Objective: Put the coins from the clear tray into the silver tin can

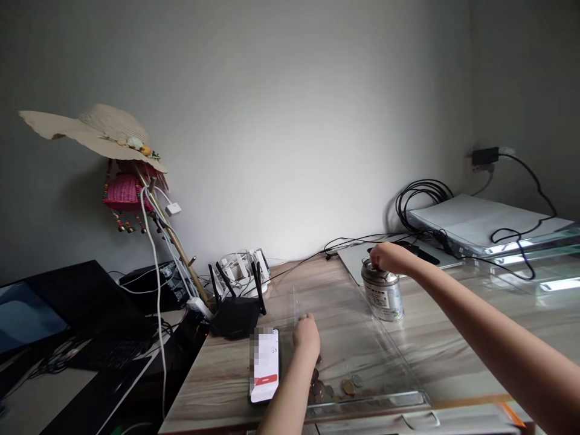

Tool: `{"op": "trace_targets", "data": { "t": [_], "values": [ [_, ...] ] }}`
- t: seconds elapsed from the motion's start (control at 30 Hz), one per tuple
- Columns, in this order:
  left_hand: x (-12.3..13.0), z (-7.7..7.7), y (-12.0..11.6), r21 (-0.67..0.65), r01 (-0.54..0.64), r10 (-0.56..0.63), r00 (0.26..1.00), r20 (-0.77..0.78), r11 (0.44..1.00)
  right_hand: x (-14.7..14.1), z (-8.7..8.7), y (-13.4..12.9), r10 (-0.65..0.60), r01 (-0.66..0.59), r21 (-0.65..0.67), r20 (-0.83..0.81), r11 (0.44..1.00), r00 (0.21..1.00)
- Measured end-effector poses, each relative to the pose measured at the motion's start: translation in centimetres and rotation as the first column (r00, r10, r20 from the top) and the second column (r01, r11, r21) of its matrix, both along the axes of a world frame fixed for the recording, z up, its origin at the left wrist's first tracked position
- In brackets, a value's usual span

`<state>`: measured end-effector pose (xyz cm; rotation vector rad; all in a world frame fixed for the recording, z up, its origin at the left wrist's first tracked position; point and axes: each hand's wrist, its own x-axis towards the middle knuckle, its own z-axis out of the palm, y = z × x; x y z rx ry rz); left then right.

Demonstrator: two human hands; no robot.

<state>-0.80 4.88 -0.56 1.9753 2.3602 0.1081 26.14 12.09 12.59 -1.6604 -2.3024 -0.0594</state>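
My right hand (388, 257) is at the top of a silver tin can (383, 297), its fingers bent down over the opening; what they hold, if anything, is hidden. Over the left part of a clear plastic tray (376, 338), my left hand (307, 332) has its fingers curled, and I cannot make out anything in them. Several coins (348, 387) lie along the tray's near side, some beside my left forearm. A phone (265, 365) with a lit screen rests on the table left of that forearm.
A black router (235, 315) stands behind the phone, with white cables and adapters (240, 269) beyond. Black cables (421, 199) and stacked clear trays (493, 223) are at the back right. A straw hat (113, 130) hangs over a laptop (77, 302) at left.
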Motion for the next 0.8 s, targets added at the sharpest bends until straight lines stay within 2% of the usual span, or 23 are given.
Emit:
{"op": "trace_targets", "data": {
  "t": [0.1,0.2,0.37,0.5,0.6,0.7,0.8],
  "values": [
    [-0.1,-0.1,-0.1,0.006,-0.004,0.004,1.000,-0.002,1.000,0.2,-0.3,0.6,0.054,-0.054,-0.013,-0.058,0.998,0.997],
    [0.0,-0.3,0.0,0.024,-0.024,0.024,1.000,-0.020,0.999,0.2,-0.4,0.7,0.041,-0.042,-0.011,-0.077,0.999,0.996],
    [0.1,-0.7,0.3,0.045,-0.062,0.064,0.997,-0.047,0.997,0.1,-0.5,-0.2,0.057,-0.060,-0.024,-0.112,0.998,0.992],
    [0.1,-0.8,0.3,0.060,-0.077,0.080,0.996,-0.050,0.995,-1.0,-0.2,-1.5,-0.010,0.022,0.136,-0.087,0.990,0.996],
    [-0.1,-0.8,0.3,0.063,-0.075,0.078,0.996,-0.045,0.995,-1.7,0.1,-1.5,-0.093,0.090,0.176,0.006,0.980,0.996],
    [-0.2,-0.9,0.5,0.062,-0.074,0.076,0.997,-0.034,0.995,-1.2,0.5,-0.6,-0.163,0.156,0.103,0.071,0.982,0.984],
    [-0.2,-0.9,0.6,0.051,-0.080,0.081,0.996,-0.021,0.996,-0.3,1.1,0.6,-0.165,0.174,-0.117,0.081,0.978,0.983]
  ]
}}
